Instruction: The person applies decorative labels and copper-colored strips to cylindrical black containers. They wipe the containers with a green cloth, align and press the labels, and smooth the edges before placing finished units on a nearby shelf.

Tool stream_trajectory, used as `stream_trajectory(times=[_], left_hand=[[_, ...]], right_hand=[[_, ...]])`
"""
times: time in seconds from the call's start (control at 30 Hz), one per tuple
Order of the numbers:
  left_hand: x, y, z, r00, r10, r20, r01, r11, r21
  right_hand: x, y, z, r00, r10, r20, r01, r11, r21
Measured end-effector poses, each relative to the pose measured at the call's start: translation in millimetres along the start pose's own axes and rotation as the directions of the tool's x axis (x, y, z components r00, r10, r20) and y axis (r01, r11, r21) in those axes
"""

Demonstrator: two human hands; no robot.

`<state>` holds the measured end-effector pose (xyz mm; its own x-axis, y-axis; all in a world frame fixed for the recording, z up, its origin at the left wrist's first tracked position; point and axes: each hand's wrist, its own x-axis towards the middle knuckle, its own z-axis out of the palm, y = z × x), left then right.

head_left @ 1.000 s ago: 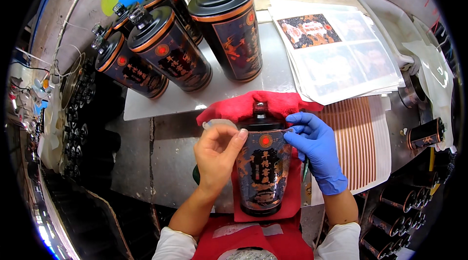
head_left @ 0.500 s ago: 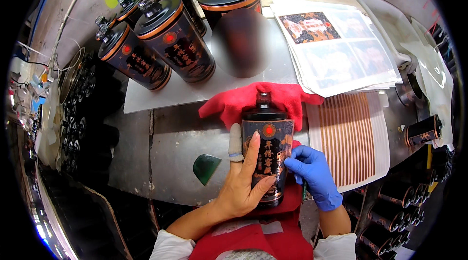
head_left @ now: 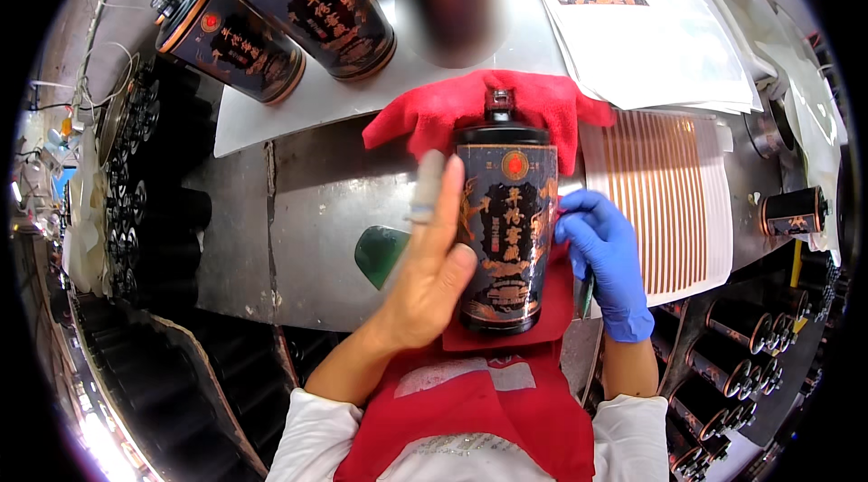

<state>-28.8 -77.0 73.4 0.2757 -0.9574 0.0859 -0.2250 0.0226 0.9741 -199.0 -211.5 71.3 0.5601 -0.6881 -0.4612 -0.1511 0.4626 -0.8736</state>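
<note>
A dark bottle [head_left: 495, 137] with a clear glass neck lies neck-away in front of me. Its black, copper-patterned label [head_left: 508, 242] bears a red round mark near the top. My left hand [head_left: 425, 260], fingers stretched, is along the bottle's left side; a pale finger cot covers one finger. My right hand [head_left: 604, 251], in a blue glove, has thumb and fingertips pinched at the label's right edge. A thin dark-green strip [head_left: 586, 295] shows below its fingers. A red cloth [head_left: 420, 116] lies under the bottle's neck end.
A green flat piece [head_left: 380, 256] lies on the metal table [head_left: 307, 256]. Striped backing sheets [head_left: 669, 211] and printed sheets [head_left: 669, 57] are at right. Labelled bottles [head_left: 316, 16] stand at back left. More bottles [head_left: 723, 328] are stacked lower right.
The view has tipped so things sit higher in it. My left hand has moved off the label's front to the bottle's left side. The right hand has shifted up along the label's edge.
</note>
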Motion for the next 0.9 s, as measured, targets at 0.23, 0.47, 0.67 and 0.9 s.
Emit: stream_trajectory(times=[0.23, 0.47, 0.67, 0.9], left_hand=[[5, -14, 5, 0.996, 0.088, 0.003, -0.088, 0.996, 0.011], [0, -22, 14, 1.0, 0.012, 0.0, -0.012, 0.989, -0.148], [0, -23, 11, 0.999, -0.008, 0.035, 0.015, 0.982, -0.187], [-9, -28, -8, 0.991, 0.085, -0.108, -0.093, 0.993, -0.07]], right_hand=[[-20, -4, 11, 0.899, -0.331, 0.288, 0.438, 0.721, -0.537], [-13, 7, 9, 0.879, -0.305, 0.367, 0.461, 0.741, -0.489], [-14, 7, 8, 0.898, -0.25, 0.363, 0.415, 0.758, -0.504], [28, 20, -66, 0.99, -0.029, 0.135, -0.05, 0.833, 0.55]])
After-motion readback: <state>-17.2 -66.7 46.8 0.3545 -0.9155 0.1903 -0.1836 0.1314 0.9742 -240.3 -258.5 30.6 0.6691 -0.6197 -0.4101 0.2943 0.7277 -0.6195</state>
